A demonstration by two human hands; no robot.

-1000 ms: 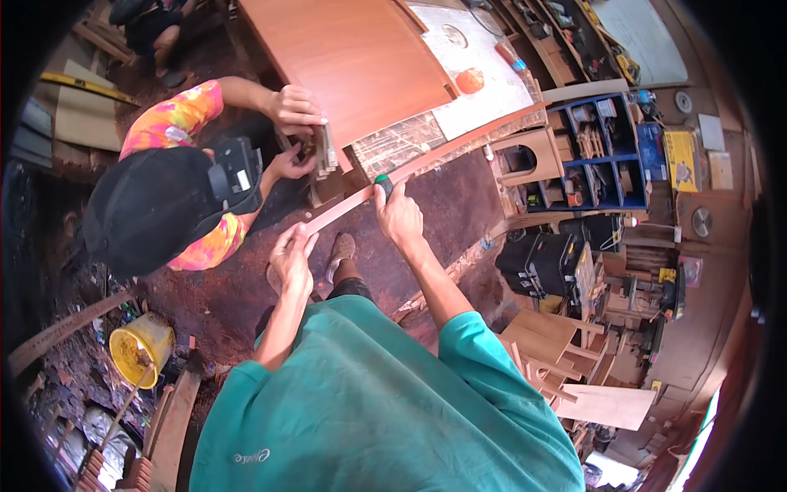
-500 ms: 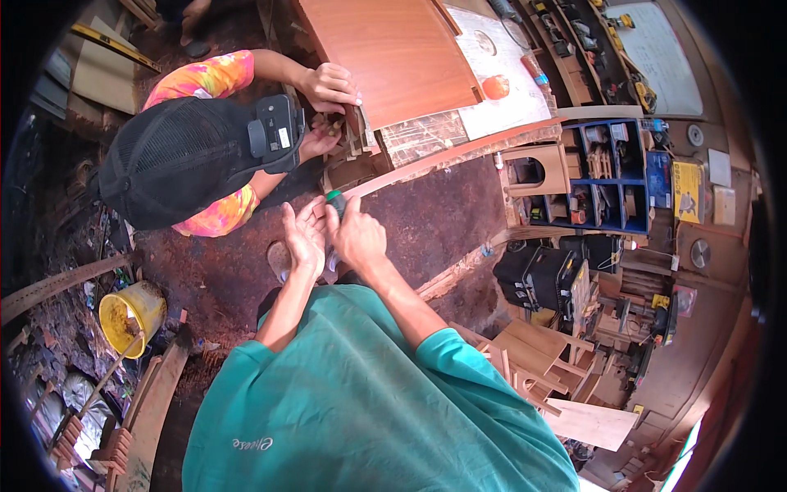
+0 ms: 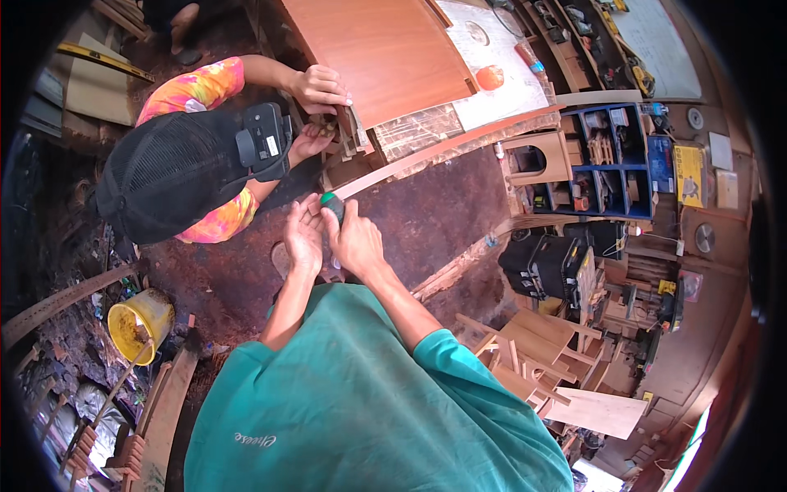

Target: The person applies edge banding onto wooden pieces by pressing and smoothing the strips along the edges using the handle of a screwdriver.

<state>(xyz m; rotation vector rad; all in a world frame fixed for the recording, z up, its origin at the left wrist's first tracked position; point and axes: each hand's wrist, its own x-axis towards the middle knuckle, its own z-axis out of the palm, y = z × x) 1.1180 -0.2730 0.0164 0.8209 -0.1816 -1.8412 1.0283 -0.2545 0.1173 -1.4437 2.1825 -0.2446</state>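
Observation:
My right hand [image 3: 358,239] is closed around a tool with a rounded green-and-black handle [image 3: 331,203], like a screwdriver's; its working end is hidden. Palm up beside it, my left hand [image 3: 303,239] is open, its fingers loosely curled and their tips close to the handle. Just beyond my hands runs a long, thin wooden strip [image 3: 426,157] along the bench edge. A co-worker in a black cap [image 3: 176,168] leans in at the left. One of that person's hands [image 3: 321,88] rests at the edge of a brown wooden panel [image 3: 385,57], the other below it.
On the bench beyond lie a white sheet [image 3: 512,82] and an orange round object [image 3: 490,77]. Blue shelving [image 3: 611,168] and black cases [image 3: 548,264] stand to the right, with wooden stools [image 3: 533,344] nearer. A yellow bucket [image 3: 141,324] sits on the left.
The view has shifted slightly. My hands keep nearly the same pose, with the tool still in my right hand. The co-worker's hands stay at the panel's edge.

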